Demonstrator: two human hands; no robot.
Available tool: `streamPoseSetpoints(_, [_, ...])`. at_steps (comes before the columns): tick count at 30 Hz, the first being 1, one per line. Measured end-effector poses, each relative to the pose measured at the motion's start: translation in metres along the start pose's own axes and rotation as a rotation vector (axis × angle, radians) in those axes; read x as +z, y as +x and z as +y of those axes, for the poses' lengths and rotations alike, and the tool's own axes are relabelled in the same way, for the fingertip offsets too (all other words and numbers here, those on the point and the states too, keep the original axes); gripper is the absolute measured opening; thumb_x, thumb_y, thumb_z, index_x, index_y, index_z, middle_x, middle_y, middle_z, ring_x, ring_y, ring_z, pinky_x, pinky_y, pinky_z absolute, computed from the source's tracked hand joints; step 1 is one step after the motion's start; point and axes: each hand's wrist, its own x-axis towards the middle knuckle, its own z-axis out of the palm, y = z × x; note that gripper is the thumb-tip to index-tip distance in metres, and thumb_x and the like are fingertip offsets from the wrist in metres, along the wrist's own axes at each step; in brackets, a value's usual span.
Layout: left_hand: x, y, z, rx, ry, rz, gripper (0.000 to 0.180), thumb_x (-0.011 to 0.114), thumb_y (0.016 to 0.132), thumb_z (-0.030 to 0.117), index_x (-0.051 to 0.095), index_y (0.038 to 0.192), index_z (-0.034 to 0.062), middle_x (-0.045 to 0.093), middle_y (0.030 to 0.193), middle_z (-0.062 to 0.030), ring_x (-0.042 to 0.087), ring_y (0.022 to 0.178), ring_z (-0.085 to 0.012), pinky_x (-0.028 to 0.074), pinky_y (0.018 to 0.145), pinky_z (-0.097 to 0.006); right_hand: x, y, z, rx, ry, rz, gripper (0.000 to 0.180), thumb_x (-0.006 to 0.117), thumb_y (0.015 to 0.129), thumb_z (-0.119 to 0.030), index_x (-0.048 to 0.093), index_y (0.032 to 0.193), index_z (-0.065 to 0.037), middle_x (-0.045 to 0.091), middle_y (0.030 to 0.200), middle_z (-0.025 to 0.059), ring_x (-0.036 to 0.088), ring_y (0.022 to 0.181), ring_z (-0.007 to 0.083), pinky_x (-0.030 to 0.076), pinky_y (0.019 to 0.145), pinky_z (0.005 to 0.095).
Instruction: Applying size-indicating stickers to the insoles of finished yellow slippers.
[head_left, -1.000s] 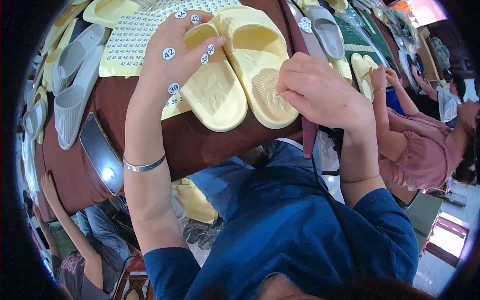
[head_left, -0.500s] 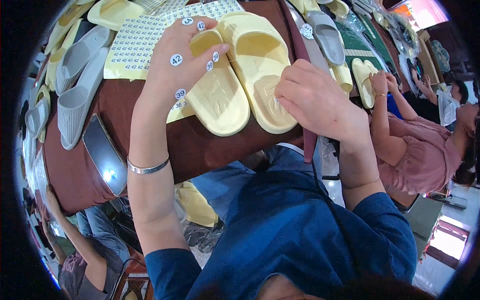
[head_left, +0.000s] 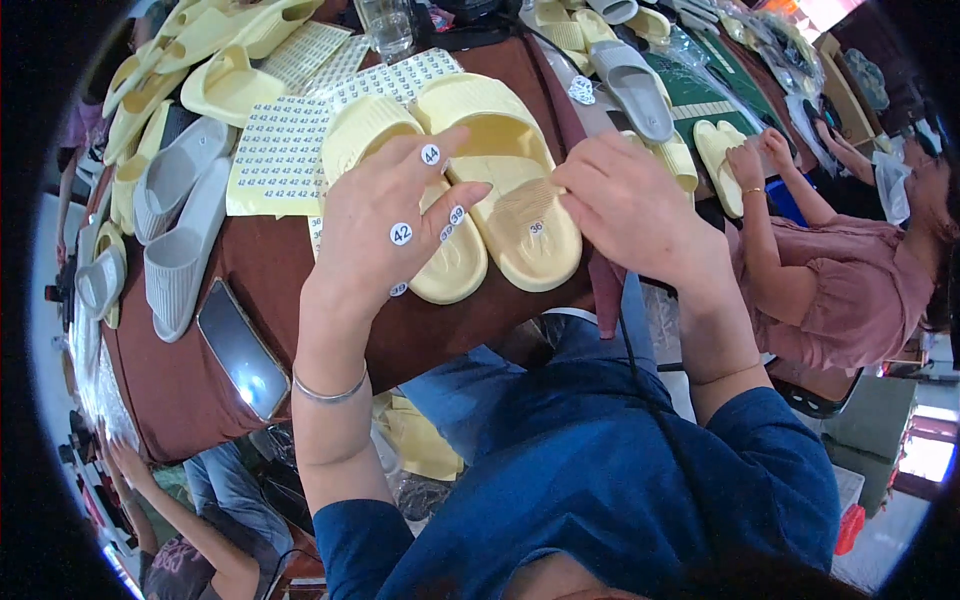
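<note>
A pair of pale yellow slide slippers lies side by side in front of me, toes away. Over the left slipper (head_left: 372, 125) is my left hand (head_left: 385, 225), with thumb and forefinger stretched apart. Several small round white stickers cling to its skin. Its other fingers are partly hidden. The right slipper (head_left: 540, 250) carries a round white sticker (head_left: 536, 228) on its insole. Just beside that slipper's right edge, my right hand (head_left: 635, 210) has its fingers curled together. Whatever is between its fingertips, if anything, is hidden.
Printed sticker sheets (head_left: 285, 160) lie beyond my left hand. Grey slippers (head_left: 185, 260) and a phone (head_left: 243, 350) lie to the left on the brown cloth. More yellow slippers (head_left: 225, 85) are piled behind. At the right, another person (head_left: 800, 260) handles yellow slippers (head_left: 718, 165).
My right hand has lifted off the right slipper's insole and moved right, uncovering the round sticker. My left hand has shifted over the left slipper. The whole view has tilted slightly.
</note>
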Motion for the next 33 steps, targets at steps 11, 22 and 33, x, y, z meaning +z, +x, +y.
streamPoseSetpoints(11, [0.009,0.003,0.004,-0.113,0.226,-0.235,0.058,0.065,0.089,0.052,0.061,0.129,0.0101,0.061,0.095,-0.0174,0.066,0.082,-0.0359,0.053,0.068,-0.044,-0.007,-0.018,0.011,0.004,0.049,0.024,0.015,0.068,0.079,-0.004,0.066,0.094,-0.003,0.062,0.097,0.0104,0.061,0.097,0.03,0.051,0.083,0.0395])
streamPoseSetpoints(22, [-0.037,0.008,0.001,-0.504,0.109,-0.018,0.061,0.061,0.093,0.052,0.056,0.122,-0.0021,0.064,0.103,-0.0245,0.065,0.092,-0.0433,0.054,0.078,-0.045,0.007,-0.028,0.011,0.027,0.083,0.051,0.029,0.067,0.084,-0.006,0.064,0.112,0.001,0.063,0.115,0.0178,0.059,0.109,0.0377,0.048,0.094,0.0448])
streamPoseSetpoints(33, [-0.2,-0.108,-0.196,-0.816,0.489,0.407,0.051,0.045,0.104,0.042,0.065,0.124,-0.0008,0.066,0.125,-0.0182,0.061,0.117,-0.0295,0.045,0.101,-0.036,0.007,-0.04,0.032,0.1,0.083,0.049,0.025,0.068,0.084,-0.007,0.065,0.107,0.001,0.062,0.112,0.0179,0.059,0.106,0.0379,0.048,0.092,0.0453])
